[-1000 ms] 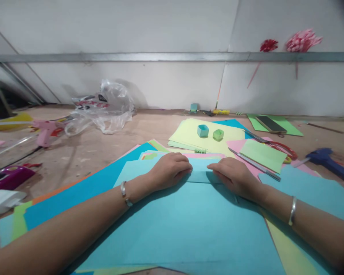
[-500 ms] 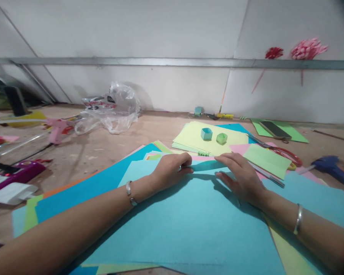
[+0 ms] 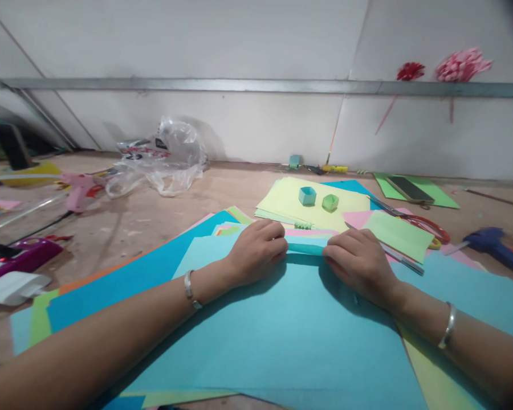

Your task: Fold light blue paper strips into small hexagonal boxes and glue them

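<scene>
Large light-blue paper sheet (image 3: 282,336) lies flat under both forearms, on top of a fan of other coloured sheets (image 3: 123,285). Its far edge is turned up into a narrow fold or roll (image 3: 306,248) running between the two hands.

Left hand (image 3: 256,250) curled over the left end of that fold, fingers bent down onto it. Right hand (image 3: 359,259) likewise on the right end, knuckles up. Hands sit close together, a short gap between them, both pressing paper, nothing lifted.

Judgement: sheet is light, thin, limp enough to bend, holds a crease, tears or dents if pinched hard; smooth, may slide on the sheets beneath. Best gripped along the folded edge, fingertips spread, palms weighting the flat part.

Beyond the hands: yellow-green paper stack (image 3: 282,202) carrying a small blue paper box (image 3: 307,195) and green paper box (image 3: 330,201). Red-handled scissors (image 3: 427,229) past the right hand.
</scene>
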`<state>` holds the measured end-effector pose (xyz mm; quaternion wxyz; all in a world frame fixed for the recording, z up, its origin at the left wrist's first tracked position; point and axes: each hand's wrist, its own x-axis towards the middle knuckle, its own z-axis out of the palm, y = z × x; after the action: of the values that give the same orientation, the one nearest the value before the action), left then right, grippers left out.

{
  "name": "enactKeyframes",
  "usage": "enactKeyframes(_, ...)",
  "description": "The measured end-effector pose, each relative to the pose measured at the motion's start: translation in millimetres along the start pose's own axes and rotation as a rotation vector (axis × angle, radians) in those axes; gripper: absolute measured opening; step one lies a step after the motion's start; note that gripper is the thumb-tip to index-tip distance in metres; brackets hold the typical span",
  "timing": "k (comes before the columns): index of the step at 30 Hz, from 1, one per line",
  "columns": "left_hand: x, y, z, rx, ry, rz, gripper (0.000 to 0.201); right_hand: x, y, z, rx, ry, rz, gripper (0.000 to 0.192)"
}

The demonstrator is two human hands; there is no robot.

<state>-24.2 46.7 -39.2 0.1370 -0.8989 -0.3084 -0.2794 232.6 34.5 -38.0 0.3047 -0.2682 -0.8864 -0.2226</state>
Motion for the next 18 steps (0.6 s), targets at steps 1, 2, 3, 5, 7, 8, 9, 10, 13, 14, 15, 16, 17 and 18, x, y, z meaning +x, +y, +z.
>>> enactKeyframes(1,0.3,1.8,-0.9,-0.007,-0.036,0.018,0.018,0.1,-1.0,-0.4,-0.013,0.006,-0.023,0.016)
enactKeyframes(2,0.6,3.2,-1.5,-0.019,-0.068,0.025,0.018,-0.1,-1.9,-0.3,-0.022,0.006,-0.045,0.017)
enactKeyframes(3,0.7,4.3,-1.9,-0.028,-0.09,0.021,0.018,-0.5,-2.5,0.1,-0.029,0.0,-0.055,0.018)
enactKeyframes(5,0.7,5.1,-2.4,-0.019,-0.1,0.004,0.019,-1.5,-3.0,1.4,-0.039,-0.028,-0.037,0.021)
enactKeyframes(7,0.5,4.8,-3.0,0.021,-0.088,-0.013,0.018,-2.2,-2.9,2.1,-0.04,-0.08,-0.004,0.023)
enactKeyframes(8,0.3,4.7,-3.6,0.04,-0.089,-0.02,0.017,-2.3,-2.9,2.0,-0.04,-0.11,0.011,0.024)
enactKeyframes(9,0.2,5.0,-4.3,0.057,-0.1,-0.025,0.016,-2.3,-2.9,1.7,-0.038,-0.137,0.023,0.025)
enactKeyframes(10,0.2,5.6,-5.2,0.069,-0.12,-0.028,0.016,-2.3,-3.1,1.3,-0.029,-0.16,0.029,0.026)
enactKeyframes(13,0.4,9.6,-7.5,0.075,-0.199,-0.039,0.02,-2.3,-3.9,0.7,0.026,-0.213,0.051,0.029)
enactKeyframes(14,0.5,11.2,-7.9,0.067,-0.218,-0.048,0.022,-2.4,-3.9,1.1,0.054,-0.232,0.06,0.03)
enactKeyframes(15,0.5,12.7,-7.9,0.057,-0.235,-0.059,0.022,-2.6,-3.6,1.8,0.087,-0.254,0.075,0.031)
enactKeyframes(16,0.6,14.0,-7.6,0.048,-0.248,-0.072,0.022,-2.8,-3.0,2.7,0.126,-0.274,0.099,0.03)
enactKeyframes(17,0.6,15.0,-7.1,0.041,-0.259,-0.087,0.022,-3.0,-2.1,3.7,0.17,-0.286,0.136,0.029)
enactKeyframes(18,0.6,15.8,-6.4,0.035,-0.272,-0.101,0.022,-3.2,-0.9,4.7,0.22,-0.291,0.182,0.026)
